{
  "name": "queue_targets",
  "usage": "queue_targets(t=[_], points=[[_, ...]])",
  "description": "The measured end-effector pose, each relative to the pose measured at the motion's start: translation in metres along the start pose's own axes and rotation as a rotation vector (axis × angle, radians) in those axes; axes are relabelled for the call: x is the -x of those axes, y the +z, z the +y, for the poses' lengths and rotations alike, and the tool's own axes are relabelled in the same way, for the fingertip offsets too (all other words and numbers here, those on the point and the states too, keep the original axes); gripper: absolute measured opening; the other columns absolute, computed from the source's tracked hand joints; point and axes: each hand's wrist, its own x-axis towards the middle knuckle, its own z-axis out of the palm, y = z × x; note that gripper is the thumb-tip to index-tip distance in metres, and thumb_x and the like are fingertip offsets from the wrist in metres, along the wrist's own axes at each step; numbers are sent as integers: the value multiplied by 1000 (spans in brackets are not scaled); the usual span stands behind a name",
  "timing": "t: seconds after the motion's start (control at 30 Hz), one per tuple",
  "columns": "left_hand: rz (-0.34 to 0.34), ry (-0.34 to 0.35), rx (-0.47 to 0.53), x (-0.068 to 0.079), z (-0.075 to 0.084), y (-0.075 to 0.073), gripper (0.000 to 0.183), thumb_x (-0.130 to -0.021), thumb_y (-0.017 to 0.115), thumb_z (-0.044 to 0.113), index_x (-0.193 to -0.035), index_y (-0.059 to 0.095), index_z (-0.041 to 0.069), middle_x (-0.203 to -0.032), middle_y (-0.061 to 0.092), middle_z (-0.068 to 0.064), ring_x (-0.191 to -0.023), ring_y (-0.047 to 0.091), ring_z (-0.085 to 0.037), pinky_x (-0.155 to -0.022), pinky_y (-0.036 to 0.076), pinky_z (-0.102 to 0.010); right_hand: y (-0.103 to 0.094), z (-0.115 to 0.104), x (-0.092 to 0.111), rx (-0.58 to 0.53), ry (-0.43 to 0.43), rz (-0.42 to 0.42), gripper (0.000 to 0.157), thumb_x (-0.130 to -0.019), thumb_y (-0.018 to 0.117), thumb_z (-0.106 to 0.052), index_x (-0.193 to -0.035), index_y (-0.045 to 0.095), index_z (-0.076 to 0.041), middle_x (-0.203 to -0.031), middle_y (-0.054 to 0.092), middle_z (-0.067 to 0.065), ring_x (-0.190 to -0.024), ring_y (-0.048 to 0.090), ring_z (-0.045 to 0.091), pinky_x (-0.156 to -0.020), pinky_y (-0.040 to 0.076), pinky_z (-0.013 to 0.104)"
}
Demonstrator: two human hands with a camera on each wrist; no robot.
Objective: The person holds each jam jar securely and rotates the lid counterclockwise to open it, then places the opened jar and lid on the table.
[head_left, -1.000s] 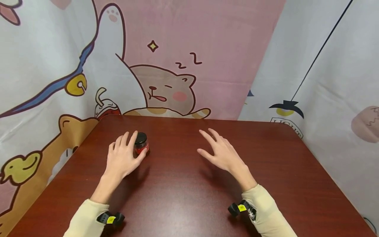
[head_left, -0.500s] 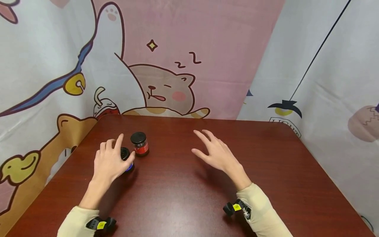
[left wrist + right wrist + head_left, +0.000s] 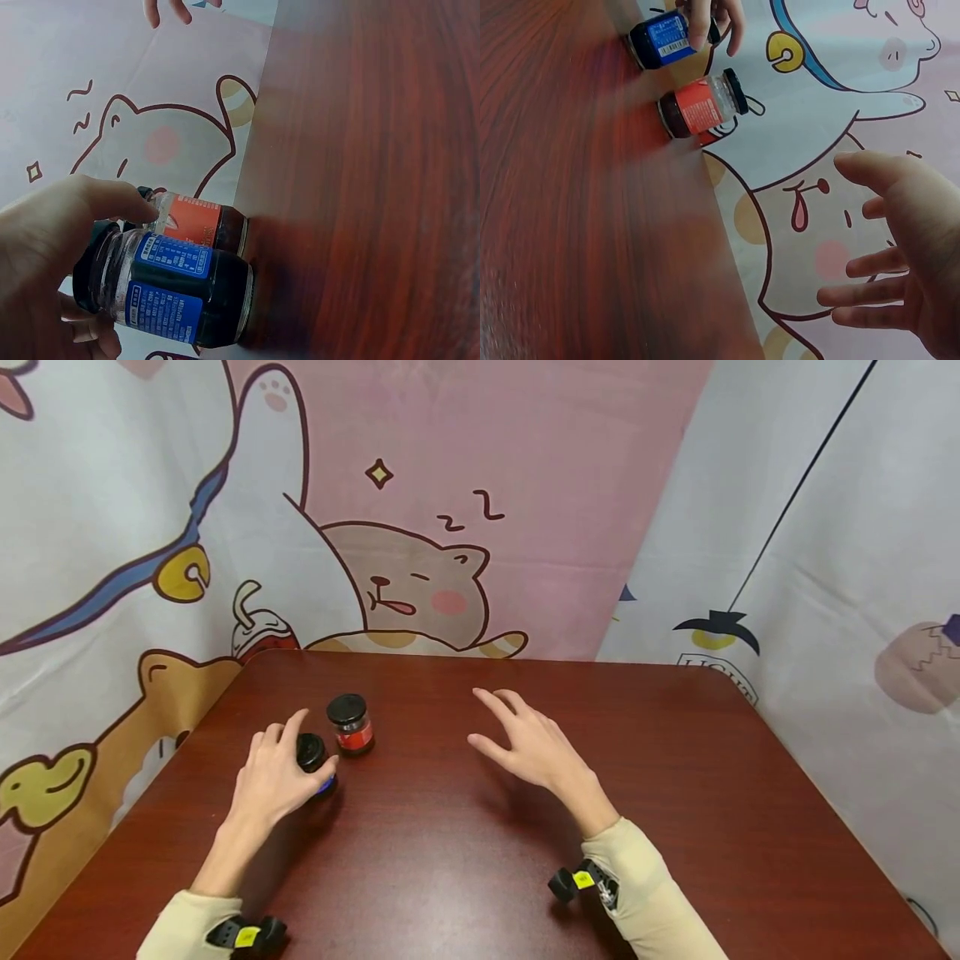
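Note:
A dark jar with a black lid and blue label (image 3: 169, 311) stands upright on the table. My left hand (image 3: 272, 778) is around its upper part, thumb on one side and fingers on the other. The black lid (image 3: 310, 751) shows between thumb and index finger; whether the fingers touch it is hard to tell. Just beyond stands a second jar, with a black lid and red label (image 3: 352, 728); in the left wrist view it is partly hidden behind the blue-labelled jar. My right hand (image 3: 534, 745) hovers over the table with fingers spread, holding nothing.
The dark red-brown wooden table (image 3: 420, 860) reaches back to a cartoon-printed curtain (image 3: 570, 510). More printed curtain (image 3: 832, 610) hangs along the right side. A black strap-on device (image 3: 243, 935) sits on my left wrist, another (image 3: 588, 882) on my right.
My left hand has left the red-labelled jar, moving left and nearer to me, and is around the blue-labelled jar. My right hand has drifted slightly left, still holding nothing.

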Motion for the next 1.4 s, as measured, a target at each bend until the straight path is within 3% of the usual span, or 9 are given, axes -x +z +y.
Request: queue_targets(t=[0.43, 0.6, 1.17, 1.4], points=[[-25, 52, 201, 2, -10, 5, 69, -75, 86, 26, -127, 49, 1, -113, 57, -26, -104, 53, -44, -87, 43, -60, 19, -12, -10, -33, -21, -58, 67, -97, 58, -55, -156, 37, -30, -143, 49, 6, -107, 66, 28, -88, 53, 48], [-40, 61, 248, 3, -11, 7, 69, -73, 89, 24, -124, 50, 1, -110, 60, -23, -102, 58, -41, -87, 46, -58, 26, -19, -13, -42, -42, -74, 67, -97, 58, -54, -156, 37, -30, -142, 50, 5, -100, 66, 23, -86, 53, 45], [-223, -7, 362, 0, -10, 14, 75, -70, 92, 40, -127, 54, 9, -112, 68, -13, -105, 63, -32, -89, 47, -51, 45, -51, -25, -73, -118, -108, 64, -98, 60, -51, -153, 41, -25, -133, 54, 2, -100, 64, 19, -86, 54, 40], [-269, 1, 403, -2, -12, 20, 74, -71, 92, 42, -127, 57, 8, -110, 70, -10, -100, 64, -28, -86, 48, -48, 53, -65, -32, -66, -167, -113, 63, -97, 62, -49, -152, 44, -23, -129, 55, 3, -99, 65, 19, -86, 54, 37]])
